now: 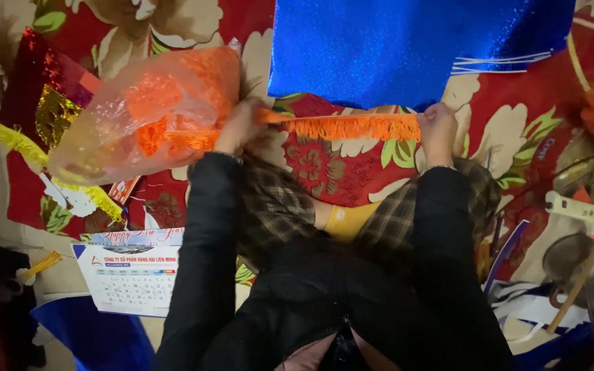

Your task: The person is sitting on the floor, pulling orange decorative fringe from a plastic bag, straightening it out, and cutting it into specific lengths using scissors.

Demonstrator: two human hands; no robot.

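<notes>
A strip of orange fringe trim (352, 127) is stretched level between my two hands. My left hand (238, 127) pinches it where it comes out of a clear plastic bag (146, 113) full of more orange fringe. My right hand (438, 130) grips the strip's free end. Just beyond the strip lies a sheet of glittery blue paper (393, 45), its near edge touching the fringe. All of this rests on a red cloth with large cream flowers (338, 165). My dark sleeves and checked trousers fill the lower middle.
Yellow fringe (18, 144) and red and gold foil sheets (46, 103) lie at the left. A desk calendar (128, 271) sits by my left knee. At the right are a white glue gun (579, 209), metal rings and a wooden stick (575, 288).
</notes>
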